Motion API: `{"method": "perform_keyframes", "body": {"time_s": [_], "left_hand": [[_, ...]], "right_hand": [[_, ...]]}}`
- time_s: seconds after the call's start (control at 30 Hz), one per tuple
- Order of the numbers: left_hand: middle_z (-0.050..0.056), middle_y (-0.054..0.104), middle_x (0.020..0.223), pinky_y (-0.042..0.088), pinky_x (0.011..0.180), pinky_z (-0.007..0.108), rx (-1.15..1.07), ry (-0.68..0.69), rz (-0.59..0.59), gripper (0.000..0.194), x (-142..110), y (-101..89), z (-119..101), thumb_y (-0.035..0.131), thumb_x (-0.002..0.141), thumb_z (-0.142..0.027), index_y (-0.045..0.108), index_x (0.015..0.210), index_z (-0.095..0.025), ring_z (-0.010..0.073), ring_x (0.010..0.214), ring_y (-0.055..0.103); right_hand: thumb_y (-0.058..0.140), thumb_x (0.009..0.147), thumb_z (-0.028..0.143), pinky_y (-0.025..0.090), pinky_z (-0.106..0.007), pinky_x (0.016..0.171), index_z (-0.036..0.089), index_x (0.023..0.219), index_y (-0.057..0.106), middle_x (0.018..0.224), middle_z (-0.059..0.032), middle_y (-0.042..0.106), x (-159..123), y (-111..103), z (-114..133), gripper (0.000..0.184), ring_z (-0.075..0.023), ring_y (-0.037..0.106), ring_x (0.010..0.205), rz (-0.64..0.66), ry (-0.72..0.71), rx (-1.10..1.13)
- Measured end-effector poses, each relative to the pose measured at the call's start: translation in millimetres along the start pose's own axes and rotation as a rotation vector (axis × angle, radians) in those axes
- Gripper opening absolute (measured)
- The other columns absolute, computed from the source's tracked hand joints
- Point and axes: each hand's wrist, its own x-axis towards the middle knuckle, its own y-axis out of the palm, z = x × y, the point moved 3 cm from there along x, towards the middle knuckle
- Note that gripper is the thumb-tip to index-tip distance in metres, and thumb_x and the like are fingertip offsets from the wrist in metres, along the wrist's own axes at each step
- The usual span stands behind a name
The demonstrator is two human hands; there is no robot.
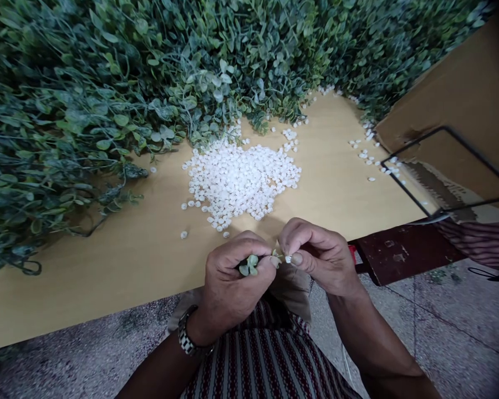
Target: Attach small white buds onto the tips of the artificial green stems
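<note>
My left hand [233,277] is closed round a small green leaf sprig [249,265], whose leaves poke out between the fingers. My right hand [316,252] pinches a small white bead-like piece [288,259] at the sprig's tip. Both hands meet just off the near edge of a pale wooden table [108,260]. A heap of small white pieces [241,180] lies on the table just beyond my hands. A metal watch [186,335] sits on my left wrist.
A big mass of artificial green foliage [87,100] covers the table's left and back. More white pieces [368,152] are scattered at the right. A cardboard box [461,111] and a thin black wire frame [449,166] stand at right. Speckled floor lies below.
</note>
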Motion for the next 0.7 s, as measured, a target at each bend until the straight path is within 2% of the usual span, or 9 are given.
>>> {"method": "perform_keyframes", "body": {"time_s": [0.23, 0.7], "left_hand": [[0.002, 0.06, 0.06, 0.046, 0.051, 0.019, -0.013, 0.121, 0.072, 0.017, 0.8, 0.4, -0.1, 0.057, 0.066, 0.002, 0.063, 0.062, -0.013, 0.0094, 0.054, 0.054], [0.003, 0.059, 0.059, 0.045, 0.051, 0.018, -0.001, 0.142, 0.105, 0.016, 0.5, 1.8, 1.0, 0.055, 0.066, 0.004, 0.062, 0.062, -0.009, 0.0085, 0.054, 0.053]], "right_hand": [[0.062, 0.082, 0.015, 0.042, -0.026, 0.064, 0.017, 0.083, 0.065, 0.075, -0.0015, 0.056, -1.1, 2.1, -4.4, 0.004, -0.012, 0.052, 0.07, 0.054, -0.01, 0.088], [0.063, 0.08, 0.01, 0.041, -0.028, 0.066, 0.015, 0.083, 0.065, 0.074, -0.0018, 0.057, -2.1, 0.9, -5.6, 0.006, -0.0122, 0.053, 0.071, 0.079, -0.029, 0.084]]}}
